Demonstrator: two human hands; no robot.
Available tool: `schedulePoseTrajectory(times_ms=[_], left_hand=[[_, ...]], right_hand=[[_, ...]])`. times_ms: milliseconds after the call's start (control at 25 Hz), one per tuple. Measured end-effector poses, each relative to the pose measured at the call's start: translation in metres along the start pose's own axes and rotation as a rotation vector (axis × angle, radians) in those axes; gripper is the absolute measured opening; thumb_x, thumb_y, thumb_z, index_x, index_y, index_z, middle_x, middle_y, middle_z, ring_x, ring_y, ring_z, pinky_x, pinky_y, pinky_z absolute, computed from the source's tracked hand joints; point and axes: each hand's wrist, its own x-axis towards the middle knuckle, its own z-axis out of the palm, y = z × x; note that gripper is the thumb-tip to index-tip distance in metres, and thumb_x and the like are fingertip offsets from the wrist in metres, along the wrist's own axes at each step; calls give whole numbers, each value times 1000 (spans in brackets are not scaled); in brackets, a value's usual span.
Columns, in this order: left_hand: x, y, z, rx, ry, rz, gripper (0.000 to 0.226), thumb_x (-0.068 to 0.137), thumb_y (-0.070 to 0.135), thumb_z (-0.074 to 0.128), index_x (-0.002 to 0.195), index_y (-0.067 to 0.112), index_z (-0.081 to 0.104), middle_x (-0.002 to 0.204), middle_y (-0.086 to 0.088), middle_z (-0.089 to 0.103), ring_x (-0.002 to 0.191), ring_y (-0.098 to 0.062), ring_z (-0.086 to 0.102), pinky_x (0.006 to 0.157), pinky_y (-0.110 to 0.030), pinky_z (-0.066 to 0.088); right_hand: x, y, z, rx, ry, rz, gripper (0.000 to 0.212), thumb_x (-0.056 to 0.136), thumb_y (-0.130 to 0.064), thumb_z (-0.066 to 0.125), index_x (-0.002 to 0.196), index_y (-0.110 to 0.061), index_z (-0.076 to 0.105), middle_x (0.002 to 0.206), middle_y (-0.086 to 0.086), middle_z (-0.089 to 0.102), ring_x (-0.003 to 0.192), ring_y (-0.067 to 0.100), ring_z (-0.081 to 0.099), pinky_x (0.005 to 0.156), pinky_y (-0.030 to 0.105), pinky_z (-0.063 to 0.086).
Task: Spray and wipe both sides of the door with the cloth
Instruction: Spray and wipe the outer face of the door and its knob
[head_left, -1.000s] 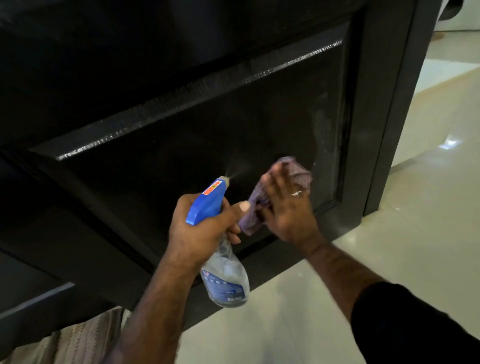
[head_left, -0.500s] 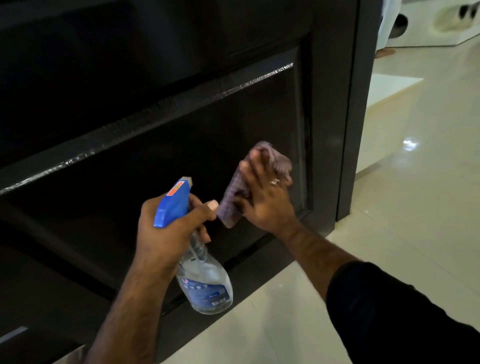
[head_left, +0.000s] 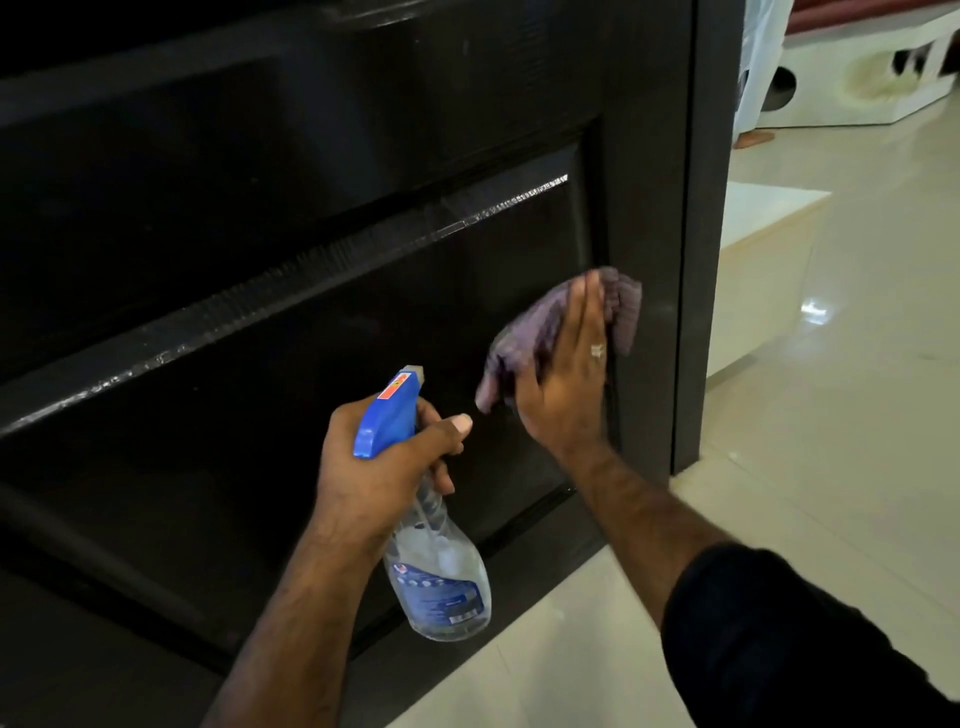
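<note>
Dark brown, almost black wood makes up the door (head_left: 322, 218), which is seen at an angle with its recessed lower panel in the middle of the view and its free edge on the right. A purple cloth (head_left: 545, 322) is pressed flat against that lower panel, close to the raised moulding at the panel's right side, by the right hand (head_left: 563, 384). The fingers (head_left: 584, 312) of this hand are laid out straight over the cloth, with a ring seen on one of them; the cloth is bunched and sticks out above and to the left of the hand. A spray bottle (head_left: 441, 577) is gripped by the left hand (head_left: 384, 462), whose fingers are curled around the neck below the blue trigger head (head_left: 389, 410), with the thumb stretched out toward the right. The nozzle is pointed at the panel, just left of the cloth, and the clear body with a blue label hangs below the hand. A black sleeve (head_left: 779, 639) is seen on the right arm. Pale glossy floor tiles (head_left: 831, 415) are visible beyond the door's edge, along with a low white step (head_left: 763, 249).
</note>
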Motion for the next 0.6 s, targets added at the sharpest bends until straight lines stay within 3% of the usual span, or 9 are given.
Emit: schedulePoseTrajectory(times_ms=[120,240,360,400,480,600], left_hand=[[1,4,-1,-10,7,-6,21,87,11,82,79,0,65,76,-18,72,55,-33,64,63,-46,61],[2,17,-11,-36,28,-8,20,87,9,80,79,-1,65,78,-20,72,55,-32,63,63,-45,59],[4,30,-26,-20,53,10,17,88,8,78,78,0,66,81,-24,71,57,-32,63,67,-47,59],[3,33,-31,-23,64,12,17,87,6,77,76,1,66,80,-27,70,57,-32,63,68,-48,58],[0,36,-39,-34,90,19,17,86,3,77,73,4,66,78,-29,68,55,-32,62,67,-48,57],[-5,34,-44,-46,109,23,18,85,1,77,71,4,66,77,-32,65,53,-33,60,63,-45,56]], right_hand=[[-27,3,6,13,-51,98,96,96,-44,46,168,5,4,178,23,-1,167,37,-3,131,65,13],[60,-61,0,23,54,88,94,97,-49,38,167,9,12,176,28,6,166,41,2,135,56,3],[115,-125,-5,-33,190,180,87,104,-53,32,165,9,21,175,29,14,165,43,10,132,61,13],[104,-139,0,-65,203,140,84,107,-51,33,164,10,22,174,31,14,165,43,9,130,63,15],[57,-153,11,-143,127,-158,80,110,-45,43,164,10,24,174,31,14,165,45,8,130,64,15],[48,-116,5,-117,36,-514,79,106,-39,59,163,7,31,173,28,21,165,42,14,131,62,18]])
